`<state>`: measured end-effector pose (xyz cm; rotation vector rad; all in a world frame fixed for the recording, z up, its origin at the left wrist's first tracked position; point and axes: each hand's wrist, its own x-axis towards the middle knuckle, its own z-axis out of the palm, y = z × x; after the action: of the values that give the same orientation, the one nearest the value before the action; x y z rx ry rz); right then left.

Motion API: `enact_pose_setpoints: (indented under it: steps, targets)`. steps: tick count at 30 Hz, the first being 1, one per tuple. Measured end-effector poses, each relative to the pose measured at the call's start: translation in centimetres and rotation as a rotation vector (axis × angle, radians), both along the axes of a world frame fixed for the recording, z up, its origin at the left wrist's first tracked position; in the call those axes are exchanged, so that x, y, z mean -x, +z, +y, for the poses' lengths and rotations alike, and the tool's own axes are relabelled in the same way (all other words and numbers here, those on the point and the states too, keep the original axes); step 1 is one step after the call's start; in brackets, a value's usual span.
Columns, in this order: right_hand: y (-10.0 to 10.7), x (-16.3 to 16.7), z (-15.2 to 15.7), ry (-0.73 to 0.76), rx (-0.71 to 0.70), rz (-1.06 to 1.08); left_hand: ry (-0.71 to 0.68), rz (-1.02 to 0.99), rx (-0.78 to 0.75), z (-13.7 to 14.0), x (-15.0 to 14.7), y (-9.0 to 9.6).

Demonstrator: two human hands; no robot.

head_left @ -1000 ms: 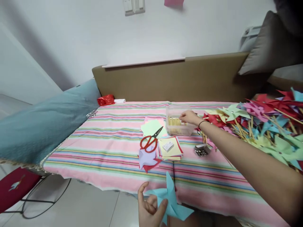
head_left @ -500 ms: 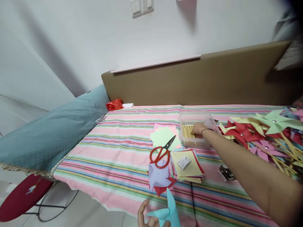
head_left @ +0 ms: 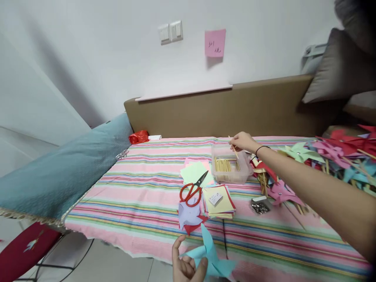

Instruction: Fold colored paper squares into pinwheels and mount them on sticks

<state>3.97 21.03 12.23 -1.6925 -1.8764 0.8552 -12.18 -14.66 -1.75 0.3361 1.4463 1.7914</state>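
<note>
The right hand (head_left: 243,141), right of centre in the frame, pinches a thin stick (head_left: 235,153) in a narrow grip; its long axis slants from upper left to lower right, the lower end over the clear box (head_left: 230,179), though whether it touches the box cannot be told. The left hand (head_left: 188,268), at bottom centre, grips a blue paper pinwheel (head_left: 212,256) under its thumb, one finger raised, the blades spreading up and to the right. So the pinwheel lies well below and slightly left of the stick, and the left hand is the nearer to it. Between them lie red-handled scissors (head_left: 195,185), a paper stack (head_left: 225,207) topped by a small white box (head_left: 215,198), and a purple paper piece (head_left: 188,214). Finished pinwheels (head_left: 299,152) crowd the right side, partly behind the right forearm.
</note>
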Motion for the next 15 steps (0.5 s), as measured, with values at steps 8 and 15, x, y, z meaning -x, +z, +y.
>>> enact_pose_setpoints:
  steps: [8,15]
  targets:
    - [5.2,-5.7,-19.4,0.116,-0.370,0.555,-0.121,-0.188,-0.202,-0.5,-4.6,6.9]
    - [-3.0,-7.0,-35.8,-0.058,-0.019,1.012,-0.247,-0.433,-0.303,-4.3,-10.6,10.1]
